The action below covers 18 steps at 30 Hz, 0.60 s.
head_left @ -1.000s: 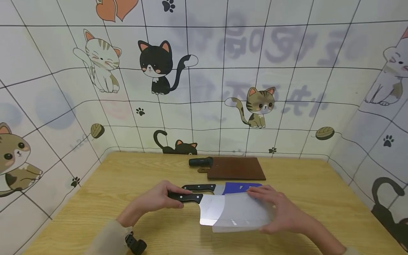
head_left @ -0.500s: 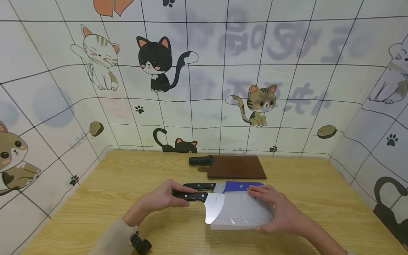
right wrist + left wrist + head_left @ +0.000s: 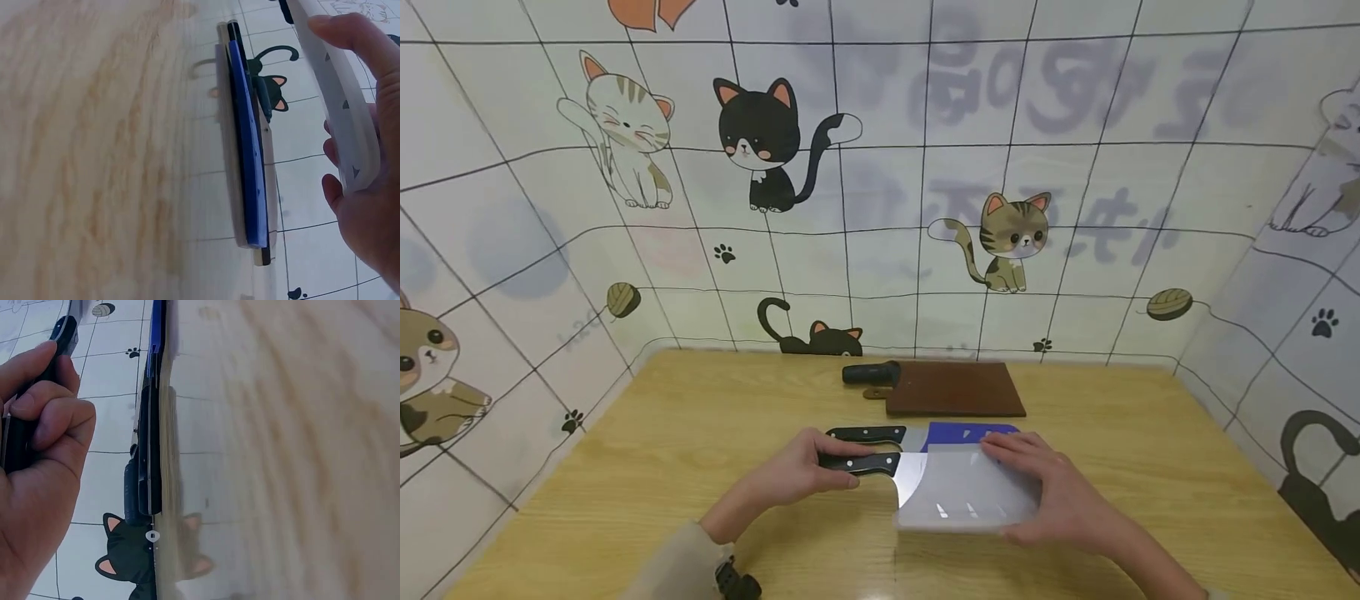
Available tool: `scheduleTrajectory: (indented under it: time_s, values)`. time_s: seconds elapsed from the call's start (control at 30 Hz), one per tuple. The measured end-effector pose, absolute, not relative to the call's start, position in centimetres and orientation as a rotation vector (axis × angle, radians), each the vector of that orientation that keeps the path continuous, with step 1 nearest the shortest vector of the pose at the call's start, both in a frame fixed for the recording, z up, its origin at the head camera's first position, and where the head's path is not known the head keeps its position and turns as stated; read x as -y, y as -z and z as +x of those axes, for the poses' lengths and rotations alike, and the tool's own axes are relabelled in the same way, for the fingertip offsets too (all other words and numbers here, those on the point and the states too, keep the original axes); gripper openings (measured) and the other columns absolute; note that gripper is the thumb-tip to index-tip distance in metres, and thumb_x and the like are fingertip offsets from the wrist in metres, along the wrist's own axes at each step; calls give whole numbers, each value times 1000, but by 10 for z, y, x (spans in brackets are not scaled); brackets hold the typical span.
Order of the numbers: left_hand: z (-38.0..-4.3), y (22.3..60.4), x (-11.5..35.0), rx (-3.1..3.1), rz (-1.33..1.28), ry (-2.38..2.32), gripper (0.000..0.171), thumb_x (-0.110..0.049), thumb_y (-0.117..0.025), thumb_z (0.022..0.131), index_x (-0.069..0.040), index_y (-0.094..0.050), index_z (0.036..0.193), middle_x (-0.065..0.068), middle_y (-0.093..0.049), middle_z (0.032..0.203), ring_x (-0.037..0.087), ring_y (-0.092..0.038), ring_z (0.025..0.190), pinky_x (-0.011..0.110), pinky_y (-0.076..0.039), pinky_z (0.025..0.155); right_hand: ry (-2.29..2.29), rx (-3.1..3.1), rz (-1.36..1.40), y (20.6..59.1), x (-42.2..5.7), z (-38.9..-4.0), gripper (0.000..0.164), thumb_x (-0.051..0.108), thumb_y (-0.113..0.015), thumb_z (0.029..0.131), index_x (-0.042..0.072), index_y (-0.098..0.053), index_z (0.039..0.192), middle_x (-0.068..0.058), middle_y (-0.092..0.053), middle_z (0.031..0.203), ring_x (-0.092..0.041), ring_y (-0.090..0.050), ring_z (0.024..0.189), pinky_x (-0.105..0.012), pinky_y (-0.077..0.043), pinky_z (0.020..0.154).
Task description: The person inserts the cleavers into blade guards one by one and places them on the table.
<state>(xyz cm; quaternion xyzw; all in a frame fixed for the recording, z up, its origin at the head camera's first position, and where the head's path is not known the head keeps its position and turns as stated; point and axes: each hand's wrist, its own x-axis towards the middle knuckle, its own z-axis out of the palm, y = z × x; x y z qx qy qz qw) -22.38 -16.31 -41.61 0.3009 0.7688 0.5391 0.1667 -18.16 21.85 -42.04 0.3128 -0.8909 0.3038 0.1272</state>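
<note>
My left hand (image 3: 801, 473) grips the black riveted handle of a cleaver (image 3: 908, 477), its fingers curled round it in the left wrist view. Most of the wide blade sits inside a translucent white blade sheath (image 3: 966, 492); a narrow strip of bare steel shows near the handle. My right hand (image 3: 1063, 493) holds the sheath from its right end, thumb on one edge and fingers on the other, as the right wrist view also shows. Cleaver and sheath are raised over the table. Just behind lies a second knife (image 3: 872, 434) in a blue sheath (image 3: 958, 432).
A brown cutting board (image 3: 958, 387) lies at the back of the wooden table (image 3: 700, 417), with a black cylindrical object (image 3: 868, 374) at its left end. Behind stands a wall (image 3: 887, 192) printed with cartoon cats. A black strap (image 3: 736, 579) circles the left wrist.
My left hand has moved right, sliding the cleaver blade deeper into the white sheath, so less bare steel shows. The right hand stays nearly in place.
</note>
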Motion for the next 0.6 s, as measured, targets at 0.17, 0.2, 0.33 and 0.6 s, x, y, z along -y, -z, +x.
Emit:
scheduleTrajectory:
  time_s: [0.17,0.2,0.33,0.6]
  values:
    - [-223,417,156,-2226,819,-1518,39,-2,-77,88,-3,-73,127,-1,-62,79,6,-34,54,20,-33,52,-971,2687,811,421,-217,-179,89,41,-97,55,14,-69,136,-5,-61,141,-41,-48,132,-71,-38,96]
    - [-223,418,154,-2237,818,-1513,39,-2,-78,88,-3,-73,127,-1,-62,79,6,-34,53,20,-33,52,-971,2685,814,422,-217,-180,90,40,-97,55,14,-68,136,-4,-62,140,-38,-49,132,-70,-39,96]
    - [-223,423,150,-2261,814,-1507,38,-2,-79,87,-1,-73,125,2,-70,93,5,-41,58,19,-34,54,-899,2616,865,432,-219,-182,90,38,-98,52,13,-70,134,-1,-64,136,-23,-53,126,-57,-46,93]
    - [-225,427,146,-2358,857,-1389,36,-4,-82,85,-7,-77,120,1,-75,104,5,-60,82,21,-46,70,-834,2592,901,440,-227,-177,89,41,-97,53,15,-70,133,4,-65,133,-22,-56,122,-54,-49,90]
